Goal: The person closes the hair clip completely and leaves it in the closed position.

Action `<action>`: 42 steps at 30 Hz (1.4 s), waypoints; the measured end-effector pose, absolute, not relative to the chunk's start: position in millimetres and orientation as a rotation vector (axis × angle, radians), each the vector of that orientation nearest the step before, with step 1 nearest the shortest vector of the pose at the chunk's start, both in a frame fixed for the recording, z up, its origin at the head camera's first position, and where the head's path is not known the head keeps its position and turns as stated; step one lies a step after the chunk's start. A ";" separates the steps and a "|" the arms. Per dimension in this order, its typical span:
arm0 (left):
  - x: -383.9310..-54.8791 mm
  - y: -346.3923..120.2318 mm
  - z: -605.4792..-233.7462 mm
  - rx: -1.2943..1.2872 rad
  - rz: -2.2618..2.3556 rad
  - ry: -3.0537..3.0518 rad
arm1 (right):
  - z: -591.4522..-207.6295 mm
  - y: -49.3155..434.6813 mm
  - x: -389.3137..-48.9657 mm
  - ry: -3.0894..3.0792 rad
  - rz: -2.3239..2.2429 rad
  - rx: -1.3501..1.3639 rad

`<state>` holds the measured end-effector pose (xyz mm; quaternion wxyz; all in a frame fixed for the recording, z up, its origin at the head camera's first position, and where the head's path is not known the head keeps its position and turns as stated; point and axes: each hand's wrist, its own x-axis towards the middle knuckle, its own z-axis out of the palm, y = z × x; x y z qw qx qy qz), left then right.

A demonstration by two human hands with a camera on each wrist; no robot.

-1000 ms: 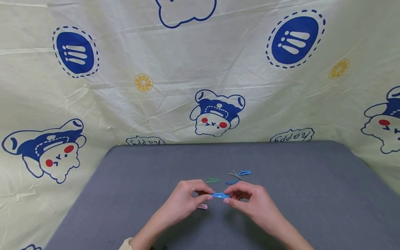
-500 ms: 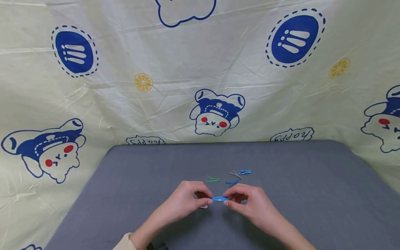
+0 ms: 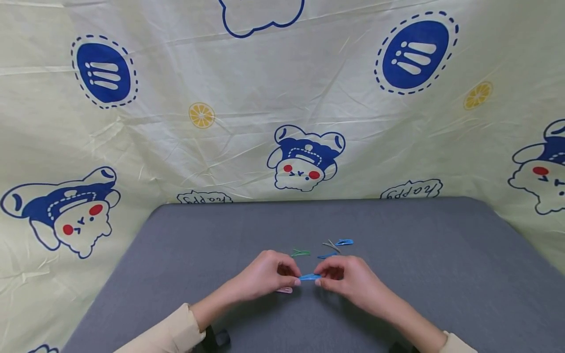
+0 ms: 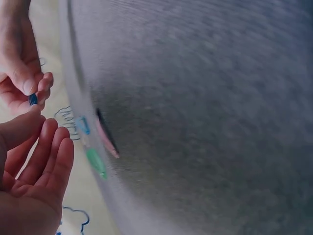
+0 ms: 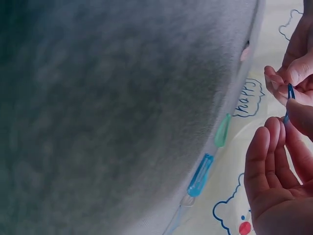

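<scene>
Above the desk [image 3: 220, 230], a blue clip [image 3: 310, 277] bridges the left hand [image 3: 269, 275] and right hand [image 3: 346, 278], each grip pinching one end. Light, even pressure with the clip held level should work best, guarding against a twist or slip. Nearby, pink [image 3: 284, 290] and green [image 3: 301, 253] clips lie loose, in no container.

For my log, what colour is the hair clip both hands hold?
The hair clip is blue, clearest in the head view.

Hair clips [image 3: 345, 242] on grey table [image 3: 220, 230]
</scene>
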<state>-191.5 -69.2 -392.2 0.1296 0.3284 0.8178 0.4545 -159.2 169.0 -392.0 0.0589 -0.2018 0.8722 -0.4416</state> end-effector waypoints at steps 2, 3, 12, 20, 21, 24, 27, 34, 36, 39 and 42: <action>-193.9 -68.1 -394.4 0.951 1.312 2.370 | -393.0 169.8 -161.1 2.629 -1.322 -0.612; -195.0 -67.6 -395.6 0.944 1.313 2.358 | -393.5 170.1 -162.1 2.625 -1.313 -0.612; -202.5 -66.0 -403.7 0.947 1.253 2.339 | -397.4 169.5 -168.2 2.604 -1.251 -0.711; -205.2 -62.5 -413.2 0.881 1.261 2.286 | -405.4 169.6 -172.4 2.613 -1.166 -0.731; -205.7 -62.1 -414.0 0.891 1.256 2.294 | -406.1 169.9 -173.4 2.617 -1.156 -0.732; -207.7 -60.7 -415.6 0.946 1.227 2.329 | -407.4 171.3 -176.5 2.614 -1.137 -0.742; -210.0 -59.7 -417.1 1.001 1.187 2.360 | -407.5 172.9 -179.2 2.594 -1.132 -0.748; -209.5 -57.6 -417.0 1.078 1.142 2.413 | -405.7 174.5 -182.4 2.567 -1.135 -0.738; -208.5 -56.8 -417.2 1.081 1.136 2.428 | -405.9 174.8 -182.6 2.554 -1.137 -0.735; -207.0 -55.6 -417.1 1.077 1.116 2.445 | -406.4 175.3 -182.4 2.540 -1.136 -0.733; -206.4 -54.6 -416.1 1.093 1.083 2.459 | -406.9 175.9 -182.1 2.537 -1.132 -0.739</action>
